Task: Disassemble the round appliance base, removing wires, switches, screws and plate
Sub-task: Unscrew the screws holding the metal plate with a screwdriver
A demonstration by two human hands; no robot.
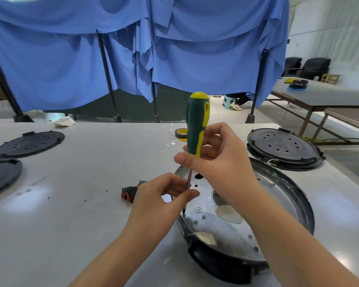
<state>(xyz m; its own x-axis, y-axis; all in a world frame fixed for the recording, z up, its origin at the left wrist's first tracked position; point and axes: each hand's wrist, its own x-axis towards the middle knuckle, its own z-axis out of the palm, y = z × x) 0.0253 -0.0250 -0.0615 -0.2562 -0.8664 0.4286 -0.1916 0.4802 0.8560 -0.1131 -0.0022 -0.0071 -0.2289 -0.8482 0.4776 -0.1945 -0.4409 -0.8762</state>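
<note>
Gripping: the right hand (218,162) curls its fingers round the lower handle of a green and yellow screwdriver (196,129), held upright.
Left hand (164,195): thumb and fingertips pinch the bare metal shaft low down, just above the tip.
Screwdriver tip: it meets a screw (183,213) at the left edge of the silver metal plate (220,226).
Second screw (198,209): it sits in the plate just right of the tip.
Round appliance base (278,204): black rimmed, on the grey table (81,193), in front of the person and slightly right.
Left of the base: a small red and black switch (130,193) lies on the table.
Far right: another black round base (282,148).
Far left: two black perforated covers (29,143).
Behind the handle: a roll of black and yellow tape (181,134).
Background: a blue cloth curtain (133,48).
</note>
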